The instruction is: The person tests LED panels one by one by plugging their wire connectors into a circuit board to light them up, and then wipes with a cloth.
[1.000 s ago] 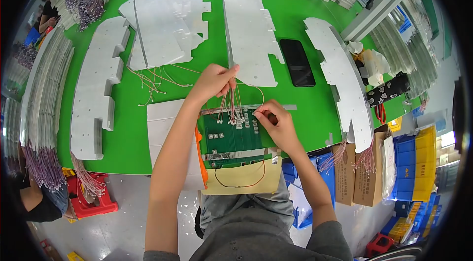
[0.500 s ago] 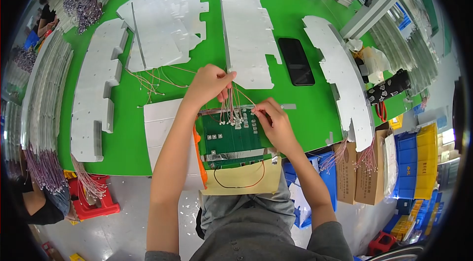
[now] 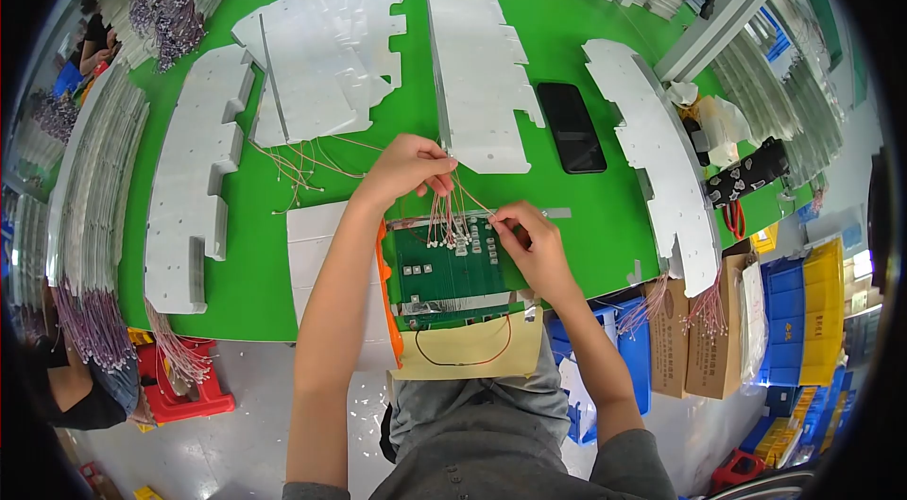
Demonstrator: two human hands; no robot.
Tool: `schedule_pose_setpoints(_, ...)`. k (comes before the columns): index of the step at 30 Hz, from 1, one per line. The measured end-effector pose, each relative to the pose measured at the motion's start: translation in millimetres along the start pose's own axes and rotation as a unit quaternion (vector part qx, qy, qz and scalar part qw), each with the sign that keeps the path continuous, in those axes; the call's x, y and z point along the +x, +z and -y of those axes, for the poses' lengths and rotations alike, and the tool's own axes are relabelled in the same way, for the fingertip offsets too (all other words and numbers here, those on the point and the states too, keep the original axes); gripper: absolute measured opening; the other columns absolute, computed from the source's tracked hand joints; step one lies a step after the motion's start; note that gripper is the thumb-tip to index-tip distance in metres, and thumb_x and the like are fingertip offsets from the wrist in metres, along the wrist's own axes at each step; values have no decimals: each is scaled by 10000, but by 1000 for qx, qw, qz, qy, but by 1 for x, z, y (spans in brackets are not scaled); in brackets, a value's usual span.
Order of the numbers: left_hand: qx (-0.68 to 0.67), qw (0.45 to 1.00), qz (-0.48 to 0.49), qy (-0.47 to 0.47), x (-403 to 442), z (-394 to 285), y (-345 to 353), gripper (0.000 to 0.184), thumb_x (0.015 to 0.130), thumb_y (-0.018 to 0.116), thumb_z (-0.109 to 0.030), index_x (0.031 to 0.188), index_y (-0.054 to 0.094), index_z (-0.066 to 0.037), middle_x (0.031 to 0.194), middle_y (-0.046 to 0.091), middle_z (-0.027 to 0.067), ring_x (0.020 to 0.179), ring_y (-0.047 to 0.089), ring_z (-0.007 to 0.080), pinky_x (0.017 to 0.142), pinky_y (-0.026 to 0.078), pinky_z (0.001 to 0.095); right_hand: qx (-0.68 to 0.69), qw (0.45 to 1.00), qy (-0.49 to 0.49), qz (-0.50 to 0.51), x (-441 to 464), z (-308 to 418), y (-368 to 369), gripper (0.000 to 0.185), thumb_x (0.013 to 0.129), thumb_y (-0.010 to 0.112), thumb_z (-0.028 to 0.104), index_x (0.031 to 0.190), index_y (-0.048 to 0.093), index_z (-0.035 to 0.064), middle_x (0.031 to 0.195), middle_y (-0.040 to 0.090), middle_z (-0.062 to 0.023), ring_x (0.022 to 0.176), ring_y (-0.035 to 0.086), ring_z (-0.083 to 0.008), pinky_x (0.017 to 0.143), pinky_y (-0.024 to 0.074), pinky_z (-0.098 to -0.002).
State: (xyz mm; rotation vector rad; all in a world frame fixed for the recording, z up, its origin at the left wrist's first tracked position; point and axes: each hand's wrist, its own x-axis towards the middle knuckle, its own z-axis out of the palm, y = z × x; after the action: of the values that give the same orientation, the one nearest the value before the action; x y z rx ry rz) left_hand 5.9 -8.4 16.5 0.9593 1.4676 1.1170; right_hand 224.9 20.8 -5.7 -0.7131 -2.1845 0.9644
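Note:
My left hand (image 3: 411, 169) is closed around a bundle of thin pinkish wires (image 3: 442, 215) at the near end of a white panel (image 3: 479, 84). Their small white connector ends hang over a green circuit board (image 3: 444, 271). One wire stretches from the bundle to my right hand (image 3: 531, 250), whose thumb and forefinger pinch it near its end at the board's upper right corner. White sockets (image 3: 418, 270) stand on the board. The wire's tip is hidden by my right fingers.
A phone (image 3: 571, 127) lies right of the middle panel. More white panels (image 3: 194, 179) and loose wires (image 3: 298, 165) lie on the green table (image 3: 255, 288). Red-handled scissors (image 3: 734, 218) are at the right edge. Another person's arm (image 3: 94, 54) shows at far left.
The whole view has shifted slightly down and right. Both hands keep their grip on the wires, with little movement relative to the board.

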Motion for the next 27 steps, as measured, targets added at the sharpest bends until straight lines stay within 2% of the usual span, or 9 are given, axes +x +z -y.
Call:
schedule_pose_setpoints(6,39,998,41,-41,-5,-6,-12,153,773,612,-134,746,607,16,624,619,87,509,576,114,427,392,182,28,997,71,10,0,3,-3,147,754,581,-55,860,557,44,742,599,3,549,476,-91,507,374,-203)
schedule_pose_setpoints(12,79,990,75,-92,-7,-8,-15,174,778,610,-165,730,604,2,640,626,94,521,584,120,443,411,181,51,997,48,-15,1,-3,4,138,780,595,-26,855,536,74,737,638,34,528,445,-51,501,341,-166)
schedule_pose_setpoints(16,73,993,34,-86,-7,-11,-10,205,786,624,-213,739,605,-14,622,612,77,503,565,123,431,390,179,46,998,41,-8,2,-3,2,168,776,602,-24,862,499,77,795,667,31,530,458,-45,503,347,-163)
schedule_pose_setpoints(27,44,996,-8,-76,-6,-9,-9,232,798,624,-238,756,611,-10,643,621,84,536,579,124,439,390,181,41,998,50,-13,2,-1,2,219,778,603,-21,906,453,76,793,669,27,520,456,-48,495,351,-169)
